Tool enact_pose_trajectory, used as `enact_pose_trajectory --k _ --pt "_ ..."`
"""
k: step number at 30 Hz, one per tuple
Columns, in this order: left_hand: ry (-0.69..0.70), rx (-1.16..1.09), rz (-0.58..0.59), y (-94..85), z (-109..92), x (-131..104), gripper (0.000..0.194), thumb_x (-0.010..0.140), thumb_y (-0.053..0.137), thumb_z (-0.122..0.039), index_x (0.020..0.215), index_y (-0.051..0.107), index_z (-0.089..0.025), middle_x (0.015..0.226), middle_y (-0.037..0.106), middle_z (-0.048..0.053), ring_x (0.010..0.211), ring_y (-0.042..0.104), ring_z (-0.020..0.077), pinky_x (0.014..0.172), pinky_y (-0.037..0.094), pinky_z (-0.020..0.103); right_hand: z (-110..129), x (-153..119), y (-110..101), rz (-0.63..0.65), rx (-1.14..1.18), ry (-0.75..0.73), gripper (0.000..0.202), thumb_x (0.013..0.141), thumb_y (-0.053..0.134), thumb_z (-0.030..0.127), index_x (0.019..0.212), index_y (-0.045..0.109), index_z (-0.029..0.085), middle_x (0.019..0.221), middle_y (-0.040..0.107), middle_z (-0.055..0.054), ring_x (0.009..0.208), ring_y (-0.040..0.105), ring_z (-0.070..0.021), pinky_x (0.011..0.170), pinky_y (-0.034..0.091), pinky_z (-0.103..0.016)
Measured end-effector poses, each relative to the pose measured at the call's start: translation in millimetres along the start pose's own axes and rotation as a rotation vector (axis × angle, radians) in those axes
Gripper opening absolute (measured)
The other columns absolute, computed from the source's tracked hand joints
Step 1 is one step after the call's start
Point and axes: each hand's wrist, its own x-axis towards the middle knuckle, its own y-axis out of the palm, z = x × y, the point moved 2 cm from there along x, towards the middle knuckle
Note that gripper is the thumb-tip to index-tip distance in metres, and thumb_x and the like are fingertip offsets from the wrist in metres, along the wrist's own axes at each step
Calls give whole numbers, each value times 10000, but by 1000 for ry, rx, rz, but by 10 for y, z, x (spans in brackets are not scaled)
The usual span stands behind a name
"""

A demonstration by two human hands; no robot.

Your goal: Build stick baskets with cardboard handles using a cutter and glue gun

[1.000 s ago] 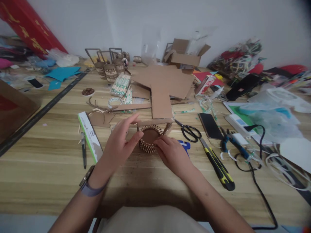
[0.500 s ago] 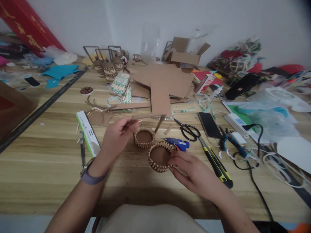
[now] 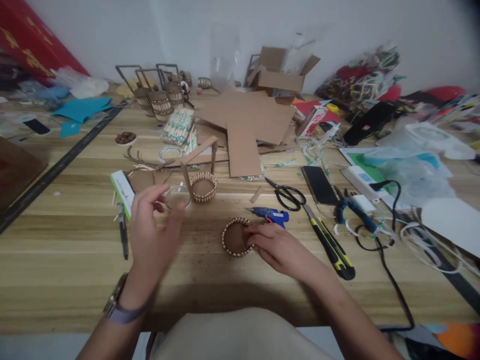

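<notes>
Slightly blurred, my left hand (image 3: pixel 153 235) is raised over the table with its fingers apart and nothing between them. Just beyond it stands a small round basket (image 3: pixel 203 188) with a tall square cardboard handle (image 3: pixel 186 181). My right hand (image 3: pixel 275 247) grips the near right rim of a second round basket (image 3: pixel 234 239), which has no handle and a brown bottom inside. A blue glue gun (image 3: pixel 272 215) lies right behind my right hand. A roll of tape (image 3: pixel 178 196) is partly hidden behind my left fingers.
Black scissors (image 3: pixel 288 195), a phone (image 3: pixel 319 185), a yellow-black cutter (image 3: pixel 332 242) and pliers (image 3: pixel 356 212) lie to the right. Cardboard sheets (image 3: pixel 243 150) are at the middle back, with lidded handled baskets (image 3: pixel 161 105) to their left. A pen-like tool (image 3: pixel 123 232) lies at left.
My left hand has let go of the handled basket, which now stands farther left and back, and has moved left and nearer. My right hand and its basket have shifted slightly left.
</notes>
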Motion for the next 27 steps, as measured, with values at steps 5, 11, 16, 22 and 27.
enact_pose_trajectory --k 5,11,16,22,27 --pt "637 39 480 219 -229 -409 245 925 669 -325 1146 632 -227 1127 726 59 1124 633 308 945 543 477 -66 -237 -69 -203 -107 195 303 981 457 157 1214 645 204 1248 685 -138 1126 667 -251 893 550 -397" --pt "614 209 803 587 -385 -642 248 788 814 -230 979 665 -177 1118 691 91 1304 517 403 1094 443 630 -280 -553 91 -323 -290 831 303 921 618 460 985 653 166 854 722 -111 732 701 -272 616 490 -348" --pt "546 285 800 683 -450 -688 156 816 742 -111 947 677 -166 1350 588 158 1403 421 451 1136 321 751 -296 -484 202 -236 -86 969 259 894 627 401 1013 676 176 856 745 -98 712 705 -248 583 442 -310" --pt "360 160 854 767 -280 -733 186 785 693 -2 848 626 -164 1652 273 147 1470 380 401 1145 431 593 -418 -416 142 -351 183 1054 227 800 616 365 913 674 176 851 742 -106 762 671 -257 688 459 -341" --pt "241 47 884 777 -247 -758 189 781 733 -46 900 646 -165 1701 120 168 1460 400 411 1132 447 563 -376 -486 150 -644 677 994 297 713 695 423 907 625 210 773 672 -16 688 574 -191 645 436 -304"
